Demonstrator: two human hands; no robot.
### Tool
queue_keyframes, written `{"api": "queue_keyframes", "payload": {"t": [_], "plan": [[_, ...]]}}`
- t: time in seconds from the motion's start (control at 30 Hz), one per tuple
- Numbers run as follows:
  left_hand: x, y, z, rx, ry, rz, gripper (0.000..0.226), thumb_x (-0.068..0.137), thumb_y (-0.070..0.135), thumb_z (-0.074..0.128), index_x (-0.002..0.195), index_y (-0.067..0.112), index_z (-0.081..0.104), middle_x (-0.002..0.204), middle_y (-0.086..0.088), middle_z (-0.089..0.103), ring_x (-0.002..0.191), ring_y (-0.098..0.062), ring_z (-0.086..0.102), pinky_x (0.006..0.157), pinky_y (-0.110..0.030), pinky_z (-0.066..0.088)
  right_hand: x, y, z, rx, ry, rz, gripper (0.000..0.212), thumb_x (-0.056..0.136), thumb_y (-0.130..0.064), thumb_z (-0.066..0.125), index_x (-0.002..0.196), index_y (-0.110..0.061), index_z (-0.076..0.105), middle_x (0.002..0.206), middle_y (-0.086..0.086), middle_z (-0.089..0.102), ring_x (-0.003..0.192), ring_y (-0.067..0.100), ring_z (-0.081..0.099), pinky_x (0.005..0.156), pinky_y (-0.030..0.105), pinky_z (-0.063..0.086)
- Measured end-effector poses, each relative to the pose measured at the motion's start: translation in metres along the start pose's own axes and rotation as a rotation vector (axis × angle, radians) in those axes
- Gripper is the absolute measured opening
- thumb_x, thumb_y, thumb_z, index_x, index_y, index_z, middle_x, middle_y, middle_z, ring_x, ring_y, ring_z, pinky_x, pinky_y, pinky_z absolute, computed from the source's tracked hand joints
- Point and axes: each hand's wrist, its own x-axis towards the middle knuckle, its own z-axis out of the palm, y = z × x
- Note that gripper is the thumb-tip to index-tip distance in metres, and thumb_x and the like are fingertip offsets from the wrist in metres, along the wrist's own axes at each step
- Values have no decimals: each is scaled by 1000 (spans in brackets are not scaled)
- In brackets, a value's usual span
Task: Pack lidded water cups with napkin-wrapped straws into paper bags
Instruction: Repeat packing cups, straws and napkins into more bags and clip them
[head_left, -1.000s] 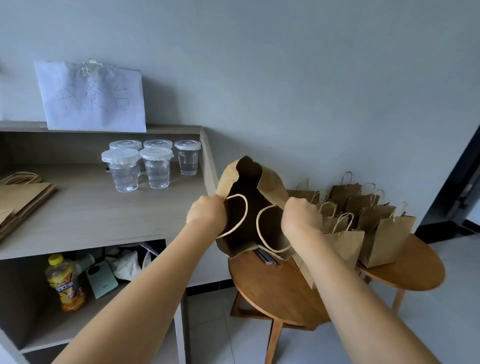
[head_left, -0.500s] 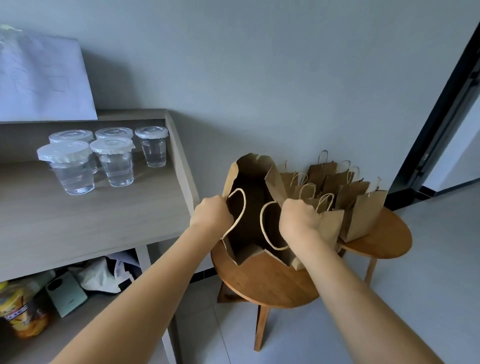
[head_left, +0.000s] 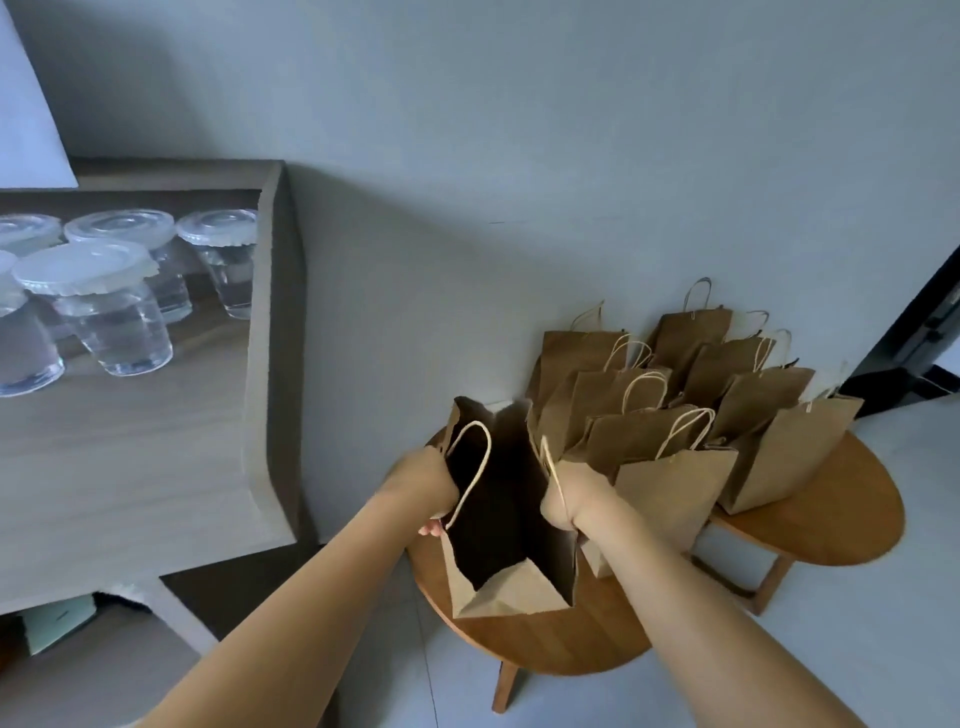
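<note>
At lower centre of the frame, on the near round table (head_left: 545, 644): open paper bag (head_left: 511, 592), left hand (head_left: 423, 483) gripping its left rim, right hand (head_left: 574, 493) gripping the right, mouth spread wide. Long axis near upright, mouth tipped toward the camera. Seemingly the bag-setting step; next, probably a reach to the lidded cups (head_left: 104, 296) at upper left. Packed or not: hidden by the dark interior.

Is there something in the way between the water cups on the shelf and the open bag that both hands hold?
Nothing visible blocks it. The lidded cups stand on the shelf, with open air over to the open bag, held wide by the left hand and right hand. Only the shelf's raised side edge lies between.
</note>
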Motion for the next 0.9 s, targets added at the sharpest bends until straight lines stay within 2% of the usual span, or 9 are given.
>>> {"api": "queue_keyframes", "payload": {"t": [0.07,0.17,0.27,0.4,0.5,0.6,0.67,0.77,0.9], "plan": [[21,3,10,-92,-33,-65,12,92,-1,48,88,1,59,61,-10,63,48,-14,62,46,-20,52,27,8,8,57,-111,-21,32,94,-9,44,123,2,52,114,14,58,110,30,57,88,29,46],[51,1,27,-122,-68,-138,13,93,3,52,98,-1,63,77,-14,69,60,-19,69,57,-26,58,68,21,26,174,-176,-32,27,97,-9,43,120,0,55,116,16,58,108,31,59,91,30,49],[78,-7,47,-89,-100,-161,11,90,6,61,100,5,66,87,-12,71,72,-22,72,69,-33,61,98,29,43,287,-268,11,17,95,-6,49,109,-4,58,102,13,58,92,30,64,75,32,59],[94,-9,61,-51,-146,-150,8,91,6,59,96,6,66,88,-13,72,74,-22,72,70,-29,60,126,28,55,269,-338,-32,16,93,-2,50,106,-3,59,93,9,57,71,22,61,47,19,51],[99,-7,68,-42,-162,-167,8,93,6,55,95,3,62,95,-15,71,82,-24,71,53,-17,50,139,23,65,350,-334,5,17,93,-6,48,106,-4,58,93,9,58,76,23,61,62,29,58],[106,-6,75,-64,-98,-206,13,96,12,50,88,7,58,88,-12,67,82,-26,70,62,-22,53,145,21,67,387,-322,26,11,92,-11,53,102,-7,56,98,10,60,90,28,63,76,37,59],[109,-6,77,-81,-40,-216,25,97,19,47,76,9,54,75,-6,60,67,-20,63,60,-24,50,147,21,61,441,-332,43,16,91,-16,58,104,-8,53,101,8,58,91,27,62,74,34,59],[107,0,73,-133,77,-198,46,96,47,46,63,15,47,64,-1,55,56,-14,53,51,-23,40,142,20,42,477,-307,26,19,92,-19,58,105,-7,50,105,9,58,88,27,64,71,30,59],[91,13,51,-179,171,-90,46,95,49,46,71,12,59,65,-1,56,59,-16,53,57,-28,46,122,10,13,399,-130,-75,12,96,-17,44,102,-8,49,92,11,62,77,25,67,67,29,56]]}}
